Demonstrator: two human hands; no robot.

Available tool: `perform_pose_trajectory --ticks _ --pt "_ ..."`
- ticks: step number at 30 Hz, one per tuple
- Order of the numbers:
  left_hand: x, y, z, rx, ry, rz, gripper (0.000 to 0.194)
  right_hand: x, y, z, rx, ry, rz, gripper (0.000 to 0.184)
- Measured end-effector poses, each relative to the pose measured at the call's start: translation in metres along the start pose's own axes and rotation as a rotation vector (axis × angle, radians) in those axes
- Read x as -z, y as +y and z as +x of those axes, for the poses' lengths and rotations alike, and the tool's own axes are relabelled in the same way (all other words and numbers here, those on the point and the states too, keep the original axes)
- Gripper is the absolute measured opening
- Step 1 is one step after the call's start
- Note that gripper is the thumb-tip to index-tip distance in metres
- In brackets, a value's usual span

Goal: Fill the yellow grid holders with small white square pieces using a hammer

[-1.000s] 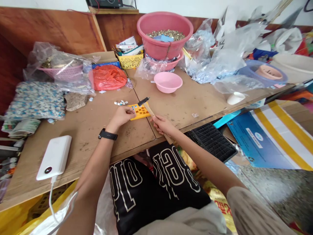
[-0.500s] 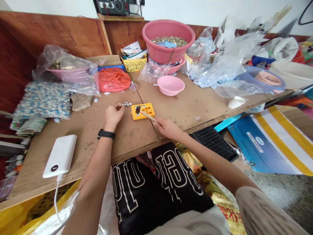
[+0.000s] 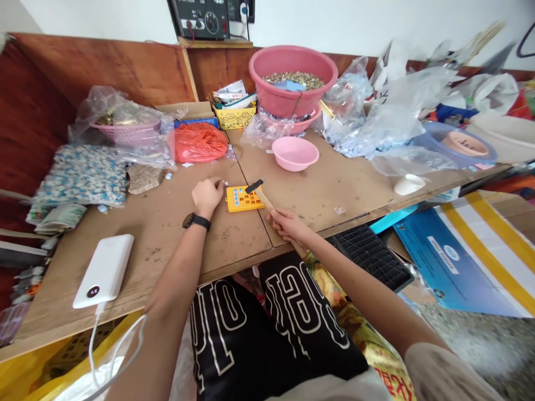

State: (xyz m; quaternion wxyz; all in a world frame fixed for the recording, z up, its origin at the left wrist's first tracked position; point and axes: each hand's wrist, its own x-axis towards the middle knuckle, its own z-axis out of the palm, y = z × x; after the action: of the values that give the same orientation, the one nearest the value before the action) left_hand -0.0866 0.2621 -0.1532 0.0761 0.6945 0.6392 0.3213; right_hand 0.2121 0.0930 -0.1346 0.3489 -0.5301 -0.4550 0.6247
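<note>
My right hand (image 3: 289, 224) is closed around the wooden handle of a small hammer (image 3: 264, 199). Its dark head hovers over the right part of a yellow plastic tray (image 3: 238, 207), which has rows of square slots, some with small blue-and-white pieces in them. Left of the tray, my left hand (image 3: 208, 195) rests on the table with thumb and fingers pinched together. A tiny whitish bit (image 3: 226, 183) shows at its fingertips; whether it is held cannot be made out. A dark watch (image 3: 196, 221) is on the left wrist.
A pink bowl (image 3: 295, 155) stands behind the tray. Farther back are a large pink tub (image 3: 292, 100) of metallic bits, a red plastic bag (image 3: 199, 142) and a yellow basket (image 3: 235, 118). A white power bank (image 3: 104, 270) with a cable lies at left, a white cup (image 3: 408, 185) at right.
The hammer head has moved right and turned over the tray, uncovering slots on the left. My left hand has shifted right, and the small grey pieces beside it are now hidden. The camera view has tilted up.
</note>
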Motion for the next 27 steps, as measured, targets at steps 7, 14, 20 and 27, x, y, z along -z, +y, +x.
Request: perform_pose_trajectory --ticks 7,14,20,27 --pt "0.008 -0.008 -0.013 -0.123 -0.095 0.036 0.026 0.001 0.002 -0.003 0.017 -0.006 0.010 0.036" --pt "0.020 0.005 -0.025 -0.161 -0.103 0.029 0.023 0.001 0.003 -0.002 0.025 0.007 0.040 0.034" --pt "0.011 0.041 -0.046 -0.363 -0.149 -0.286 0.021 0.003 0.007 0.001 0.027 0.013 0.069 0.033" --pt "0.001 0.051 -0.053 -0.353 -0.140 -0.084 0.016 0.003 0.008 0.003 0.032 0.015 0.085 0.034"
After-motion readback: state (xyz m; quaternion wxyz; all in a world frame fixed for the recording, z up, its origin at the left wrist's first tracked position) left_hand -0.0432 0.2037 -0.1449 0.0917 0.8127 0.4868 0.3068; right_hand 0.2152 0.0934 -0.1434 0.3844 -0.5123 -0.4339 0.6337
